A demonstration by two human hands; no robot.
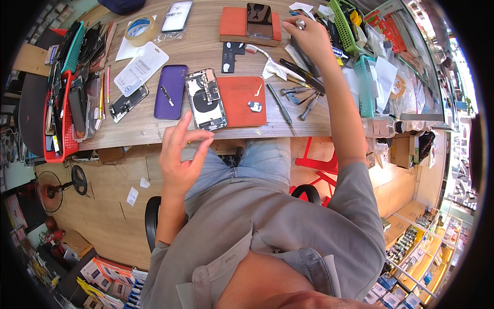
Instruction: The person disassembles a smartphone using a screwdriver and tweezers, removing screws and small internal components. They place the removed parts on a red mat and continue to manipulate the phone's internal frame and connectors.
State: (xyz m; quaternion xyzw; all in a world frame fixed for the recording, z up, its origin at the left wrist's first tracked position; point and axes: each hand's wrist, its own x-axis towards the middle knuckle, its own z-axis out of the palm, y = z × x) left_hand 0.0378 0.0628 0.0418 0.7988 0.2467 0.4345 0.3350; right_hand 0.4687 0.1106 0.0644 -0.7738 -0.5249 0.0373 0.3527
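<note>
My left hand (180, 154) is raised just off the table's front edge, thumb and forefinger pinched together around something too small to name. Beyond it lies an opened smartphone (206, 100) with its inner board exposed, one edge over an orange-red pad (242, 100). A purple phone case (171, 92) rests to its left with a small dark-and-white part (167, 96) on it. At the far right my right hand (311, 41) is closed on a tool with a silver knob-like end (300, 23); the rest is hidden. Small parts (255, 106) sit on the pad.
Several screwdrivers (280, 108) and tweezers lie right of the pad. Farther back are a dark-screened phone (259, 20) on a second pad (234, 23) and a tape roll (141, 31). Cluttered baskets stand left (67, 118) and right (343, 26).
</note>
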